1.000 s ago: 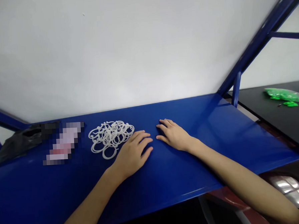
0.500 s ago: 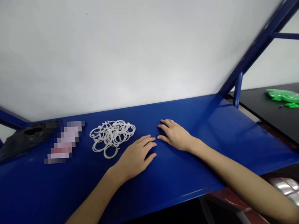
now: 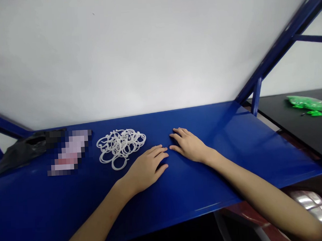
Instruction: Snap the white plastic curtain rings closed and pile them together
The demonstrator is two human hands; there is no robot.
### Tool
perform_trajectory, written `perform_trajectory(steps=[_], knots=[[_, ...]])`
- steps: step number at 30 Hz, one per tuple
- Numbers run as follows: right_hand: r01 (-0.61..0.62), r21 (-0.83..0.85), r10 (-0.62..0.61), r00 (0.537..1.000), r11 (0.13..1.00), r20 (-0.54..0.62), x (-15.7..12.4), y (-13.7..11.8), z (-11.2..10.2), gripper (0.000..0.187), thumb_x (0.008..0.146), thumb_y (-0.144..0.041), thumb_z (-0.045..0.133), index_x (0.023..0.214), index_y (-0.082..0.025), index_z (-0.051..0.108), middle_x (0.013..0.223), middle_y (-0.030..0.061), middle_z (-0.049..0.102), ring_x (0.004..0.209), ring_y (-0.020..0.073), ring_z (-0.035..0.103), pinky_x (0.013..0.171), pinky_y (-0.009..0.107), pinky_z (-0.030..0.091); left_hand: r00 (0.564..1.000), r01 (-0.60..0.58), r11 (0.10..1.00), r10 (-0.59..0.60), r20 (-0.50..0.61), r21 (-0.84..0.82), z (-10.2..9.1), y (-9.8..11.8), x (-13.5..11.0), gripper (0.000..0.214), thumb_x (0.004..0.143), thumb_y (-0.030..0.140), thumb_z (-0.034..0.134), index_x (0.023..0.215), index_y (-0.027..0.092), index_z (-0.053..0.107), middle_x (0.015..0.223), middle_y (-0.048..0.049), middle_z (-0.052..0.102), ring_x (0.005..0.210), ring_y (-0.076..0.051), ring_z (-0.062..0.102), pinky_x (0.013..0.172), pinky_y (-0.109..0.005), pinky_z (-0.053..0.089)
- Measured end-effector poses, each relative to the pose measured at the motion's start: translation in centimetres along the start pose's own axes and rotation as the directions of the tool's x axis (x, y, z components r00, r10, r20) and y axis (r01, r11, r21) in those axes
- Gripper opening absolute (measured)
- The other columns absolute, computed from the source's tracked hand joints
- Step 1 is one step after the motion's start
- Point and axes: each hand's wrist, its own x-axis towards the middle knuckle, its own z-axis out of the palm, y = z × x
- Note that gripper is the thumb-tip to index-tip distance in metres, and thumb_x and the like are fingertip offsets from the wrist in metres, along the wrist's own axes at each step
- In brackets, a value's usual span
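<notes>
A tangled heap of white plastic rings (image 3: 120,163), which look like looped cable ties, lies on the blue tabletop (image 3: 197,194). Just to the right of the heap, my left hand (image 3: 148,168) rests palm down with its fingers spread and holds nothing. My right hand (image 3: 189,145) lies flat on the table a little farther right, fingers apart and also holding nothing. The fingertips of both hands point toward each other across a narrow gap.
At the far left lies a black plastic bag (image 3: 22,151), with a blurred-out pinkish item (image 3: 73,150) beside it. A white wall (image 3: 157,56) rises behind. Blue frame posts (image 3: 256,94) stand on the right. Beyond, a black table (image 3: 293,128) bears a bag of green pieces (image 3: 308,102).
</notes>
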Motion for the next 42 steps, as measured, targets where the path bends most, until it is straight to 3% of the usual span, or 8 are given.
perform_trajectory(steps=[14, 22, 42], knots=[[0.007, -0.03, -0.007, 1.0, 1.0, -0.003, 0.03, -0.01, -0.05, 0.051, 0.099, -0.045, 0.055, 0.134, -0.008, 0.059, 0.142, 0.0246, 0.054, 0.132, 0.0367, 0.052, 0.108, 0.054, 0.046, 1.0, -0.009, 1.0, 0.009, 0.001, -0.001, 0.05, -0.06, 0.03, 0.028, 0.095, 0.026, 0.058, 0.121, 0.02, 0.066, 0.133, -0.0084, 0.067, 0.133, -0.026, 0.055, 0.111, -0.048, 0.048], [0.004, -0.037, -0.004, 1.0, 0.999, -0.005, 0.02, -0.05, -0.05, 0.05, 0.099, -0.045, 0.055, 0.134, -0.01, 0.059, 0.142, 0.0229, 0.054, 0.132, 0.0359, 0.052, 0.108, 0.053, 0.046, 0.998, 0.012, 1.0, -0.013, 0.055, 0.021, 0.08, -0.01, 0.04, 0.031, 0.097, 0.029, 0.054, 0.125, 0.018, 0.064, 0.137, -0.009, 0.065, 0.136, -0.027, 0.052, 0.113, -0.048, 0.046], [-0.002, -0.045, 0.002, 1.0, 0.999, 0.013, 0.0, -0.07, -0.08, 0.054, 0.099, -0.045, 0.055, 0.135, -0.006, 0.058, 0.143, 0.0248, 0.053, 0.132, 0.038, 0.051, 0.11, 0.053, 0.045, 0.998, 0.011, 0.999, -0.013, 0.055, 0.033, 0.17, -0.15, 0.03, 0.031, 0.097, 0.029, 0.055, 0.124, 0.018, 0.064, 0.136, -0.0086, 0.065, 0.136, -0.026, 0.052, 0.112, -0.048, 0.047]])
